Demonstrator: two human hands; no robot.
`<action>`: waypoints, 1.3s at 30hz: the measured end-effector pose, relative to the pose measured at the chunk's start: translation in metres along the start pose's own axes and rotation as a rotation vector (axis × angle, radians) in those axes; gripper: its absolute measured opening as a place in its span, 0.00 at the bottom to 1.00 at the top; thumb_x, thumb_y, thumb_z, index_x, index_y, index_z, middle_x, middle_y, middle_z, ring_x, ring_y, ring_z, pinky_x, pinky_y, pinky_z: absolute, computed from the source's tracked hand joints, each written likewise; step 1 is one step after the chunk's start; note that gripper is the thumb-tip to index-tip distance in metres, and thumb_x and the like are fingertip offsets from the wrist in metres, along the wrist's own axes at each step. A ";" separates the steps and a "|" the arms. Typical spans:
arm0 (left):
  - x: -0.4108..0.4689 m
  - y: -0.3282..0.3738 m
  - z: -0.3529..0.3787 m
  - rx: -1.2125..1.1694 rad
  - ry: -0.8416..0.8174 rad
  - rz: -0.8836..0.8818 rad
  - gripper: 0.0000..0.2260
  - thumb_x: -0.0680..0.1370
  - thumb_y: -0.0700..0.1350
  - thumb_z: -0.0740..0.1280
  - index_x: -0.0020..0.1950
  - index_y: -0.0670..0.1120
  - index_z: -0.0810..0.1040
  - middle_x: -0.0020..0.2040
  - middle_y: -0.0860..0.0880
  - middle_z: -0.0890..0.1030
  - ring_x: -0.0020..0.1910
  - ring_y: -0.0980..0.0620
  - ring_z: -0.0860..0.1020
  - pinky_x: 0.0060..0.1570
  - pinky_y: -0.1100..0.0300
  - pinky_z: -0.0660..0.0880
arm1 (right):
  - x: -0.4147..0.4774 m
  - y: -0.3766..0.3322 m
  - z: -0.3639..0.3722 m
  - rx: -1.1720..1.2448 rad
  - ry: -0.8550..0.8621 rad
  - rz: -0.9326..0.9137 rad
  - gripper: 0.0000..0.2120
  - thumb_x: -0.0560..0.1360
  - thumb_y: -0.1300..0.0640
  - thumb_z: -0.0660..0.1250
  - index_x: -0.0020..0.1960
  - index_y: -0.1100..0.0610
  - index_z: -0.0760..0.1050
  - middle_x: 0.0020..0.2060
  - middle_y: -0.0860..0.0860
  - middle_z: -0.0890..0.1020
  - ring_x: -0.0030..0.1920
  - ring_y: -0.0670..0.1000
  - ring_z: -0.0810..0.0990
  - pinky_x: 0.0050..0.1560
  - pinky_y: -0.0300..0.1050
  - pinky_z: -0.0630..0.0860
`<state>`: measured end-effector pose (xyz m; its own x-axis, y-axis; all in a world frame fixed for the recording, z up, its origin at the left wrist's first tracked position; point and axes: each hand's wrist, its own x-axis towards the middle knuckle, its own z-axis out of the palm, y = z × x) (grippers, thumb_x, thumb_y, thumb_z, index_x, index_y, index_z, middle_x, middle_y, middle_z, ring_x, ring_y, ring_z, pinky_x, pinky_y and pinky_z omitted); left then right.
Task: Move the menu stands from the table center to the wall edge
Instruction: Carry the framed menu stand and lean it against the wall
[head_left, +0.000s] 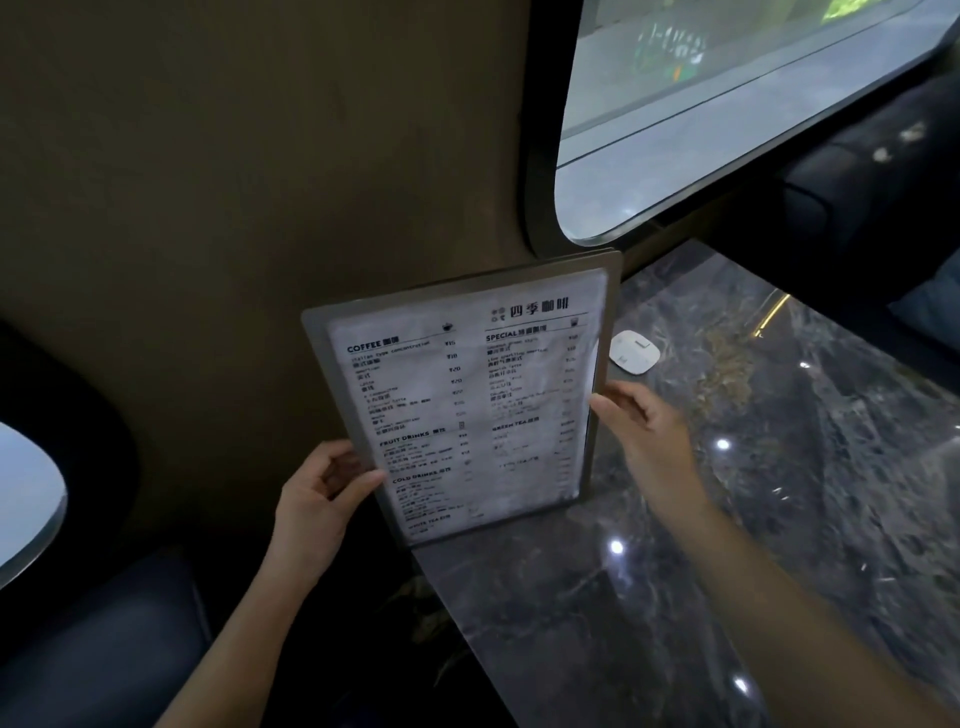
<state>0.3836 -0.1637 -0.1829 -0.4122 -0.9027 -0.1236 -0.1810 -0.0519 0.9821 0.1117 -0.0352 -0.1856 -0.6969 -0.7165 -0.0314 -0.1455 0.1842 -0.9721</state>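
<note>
Menu stand (462, 400), flat clear-acrylic frame with a printed coffee menu sheet inside, is held upright and tilted slightly, its lower edge at or just above the near-left corner of the dark marble surface (727, 519); whether it actually touches the surface can't be told. It sits right in front of the brown wall (260, 208), at the wall-side edge of the surface rather than out in the middle. Left hand (322, 493) grip is closed on the stand's lower-left edge, thumb on the front face, fingers wrapped behind. Right hand (644, 431) is at the right edge of the stand, about mid-height, fingers loosely curled with fingertips against the frame edge; a full pinch isn't clear, looks more like a light steadying contact, grip narrow. Both forearms come in from the bottom of the view. Menu text is readable in part: COFFEE, SPECIAL, FRUIT DRINKS, COLD DRINKS, GREEN TEA headings, prices down each column, Chinese title at the top right. Small white rounded-square device (634, 352) lies flat on the surface just beyond the stand's right edge, apart from it and from the right hand. Rounded window (727, 130) sits above the far end of the surface, pavement visible outside. Dark upholstered seat (104, 649) is at lower left below the wall, another dark seat (857, 171) at the far right behind the surface. Ceiling light spots reflect off the polished marble.
</note>
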 end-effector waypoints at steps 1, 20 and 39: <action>-0.001 -0.002 -0.001 0.038 -0.037 -0.013 0.13 0.71 0.35 0.68 0.47 0.52 0.75 0.47 0.53 0.80 0.46 0.60 0.80 0.42 0.69 0.78 | -0.005 0.008 0.001 -0.073 0.031 0.021 0.12 0.72 0.48 0.66 0.54 0.50 0.76 0.48 0.42 0.81 0.46 0.39 0.79 0.45 0.32 0.73; -0.030 -0.050 0.005 0.296 -0.154 -0.068 0.17 0.72 0.41 0.69 0.46 0.66 0.74 0.46 0.71 0.80 0.48 0.68 0.78 0.41 0.78 0.73 | -0.006 0.047 0.016 -0.490 -0.135 0.094 0.12 0.77 0.51 0.58 0.43 0.55 0.76 0.36 0.51 0.79 0.39 0.52 0.76 0.40 0.46 0.69; -0.040 -0.094 0.020 0.655 -0.146 -0.104 0.12 0.73 0.46 0.69 0.55 0.51 0.75 0.44 0.63 0.75 0.42 0.66 0.72 0.36 0.77 0.64 | -0.013 0.067 0.032 -0.734 -0.172 0.187 0.07 0.77 0.61 0.58 0.45 0.64 0.70 0.43 0.62 0.80 0.44 0.61 0.79 0.40 0.49 0.73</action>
<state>0.3993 -0.1141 -0.2729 -0.4711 -0.8378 -0.2758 -0.7109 0.1756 0.6810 0.1337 -0.0351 -0.2580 -0.6454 -0.7129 -0.2741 -0.5062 0.6680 -0.5455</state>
